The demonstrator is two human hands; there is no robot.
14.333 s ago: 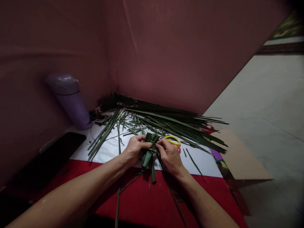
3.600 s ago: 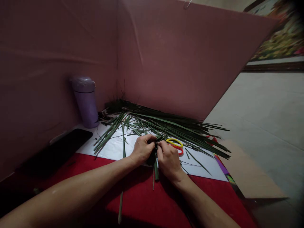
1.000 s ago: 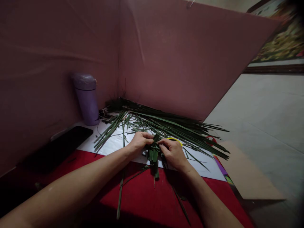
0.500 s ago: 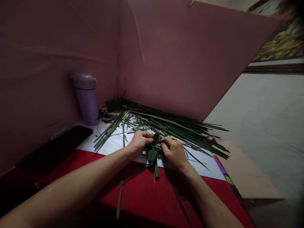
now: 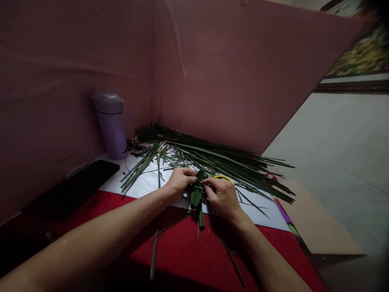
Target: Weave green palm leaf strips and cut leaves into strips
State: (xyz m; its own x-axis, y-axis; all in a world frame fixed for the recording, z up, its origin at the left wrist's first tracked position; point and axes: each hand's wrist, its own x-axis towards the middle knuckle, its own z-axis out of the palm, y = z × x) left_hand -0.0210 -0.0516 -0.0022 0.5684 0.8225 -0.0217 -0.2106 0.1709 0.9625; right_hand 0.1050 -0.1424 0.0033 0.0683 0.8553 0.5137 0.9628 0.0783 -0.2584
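Between my hands is a small woven piece of green leaf strips (image 5: pixel 197 196), with folded leaf ends hanging below it. My left hand (image 5: pixel 179 181) pinches its upper left side between thumb and fingers. On the right side, the fingers of my right hand (image 5: pixel 223 195) are pressed together at the edge of the piece, at what looks like a thin strand. Behind my right hand shows a yellow loop-shaped handle (image 5: pixel 224 177), mostly hidden. Long loose leaf strips (image 5: pixel 154 253) trail over the red cloth below my hands.
A pile of long green leaves (image 5: pixel 225 156) lies along the back wall over white paper (image 5: pixel 258 209). At the left stand a purple tumbler (image 5: pixel 112 132) and a dark flat phone-like object (image 5: pixel 97 174). Red cloth (image 5: pixel 179 259) covers the front. A tan board (image 5: pixel 322 223) is at the right.
My right hand has shifted slightly left and turned a little at the woven piece, uncovering more of the yellow handle. My left hand keeps its hold.
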